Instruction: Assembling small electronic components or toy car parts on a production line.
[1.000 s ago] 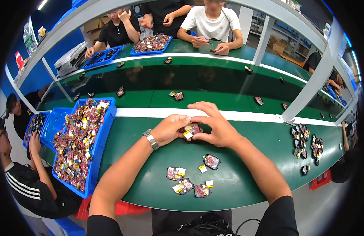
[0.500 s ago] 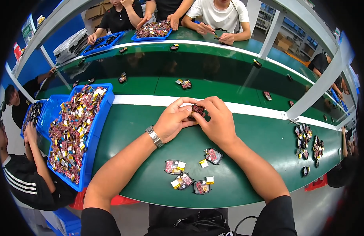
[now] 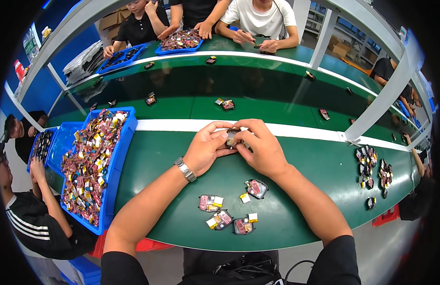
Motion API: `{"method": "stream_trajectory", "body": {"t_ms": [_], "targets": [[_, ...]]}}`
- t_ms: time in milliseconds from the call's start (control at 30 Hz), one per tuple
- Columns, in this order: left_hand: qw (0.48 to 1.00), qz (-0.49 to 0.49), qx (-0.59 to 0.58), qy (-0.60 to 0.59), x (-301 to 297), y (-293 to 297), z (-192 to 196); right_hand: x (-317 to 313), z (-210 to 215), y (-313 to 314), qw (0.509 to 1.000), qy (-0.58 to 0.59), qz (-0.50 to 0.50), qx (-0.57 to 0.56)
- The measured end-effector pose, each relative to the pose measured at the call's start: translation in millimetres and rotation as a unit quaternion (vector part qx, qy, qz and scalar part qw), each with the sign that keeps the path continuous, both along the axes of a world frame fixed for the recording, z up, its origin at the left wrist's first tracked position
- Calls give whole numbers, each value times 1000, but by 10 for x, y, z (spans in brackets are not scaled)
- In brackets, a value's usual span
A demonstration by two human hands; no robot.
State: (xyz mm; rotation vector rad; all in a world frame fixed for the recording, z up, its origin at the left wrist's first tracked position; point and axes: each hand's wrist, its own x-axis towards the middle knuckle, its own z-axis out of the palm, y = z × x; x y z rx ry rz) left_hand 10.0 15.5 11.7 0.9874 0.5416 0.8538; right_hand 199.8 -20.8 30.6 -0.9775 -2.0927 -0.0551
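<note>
Legible lettering, numbers or signs: none. Too small to read: a faint chest mark on a white T-shirt point(image 3: 261, 20) at the top. Too blurred to read, at far left: the surfaces of a greenish bottle point(image 3: 30, 46) and a red-and-white container point(image 3: 20, 70). Too fine to tell as print: pale specks on red-and-black modules point(image 3: 208, 203).

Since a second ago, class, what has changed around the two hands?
The left hand and right hand have moved the held casing slightly forward and turned it; its yellow-and-white piece no longer shows. Nothing was let go. The four loose casings and blue tray stayed put.
</note>
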Motion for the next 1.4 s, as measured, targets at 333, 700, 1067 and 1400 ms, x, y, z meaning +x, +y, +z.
{"method": "stream_trajectory", "body": {"t_ms": [333, 700, 1067, 1400], "targets": [[999, -21, 27, 18, 8, 19, -49, 99, -20, 83, 987, 31, 54, -149], [995, -90, 44, 3, -51, 33, -15, 44, -11, 21, 989, 80, 25, -125], [997, -57, 36, 32, -8, -8, 4, 15, -65, -55, 988, 102, 11, -119], [998, -64, 27, -10, -34, 6, -37, -53, -96, -70, 991, 108, -16, -75]]}}
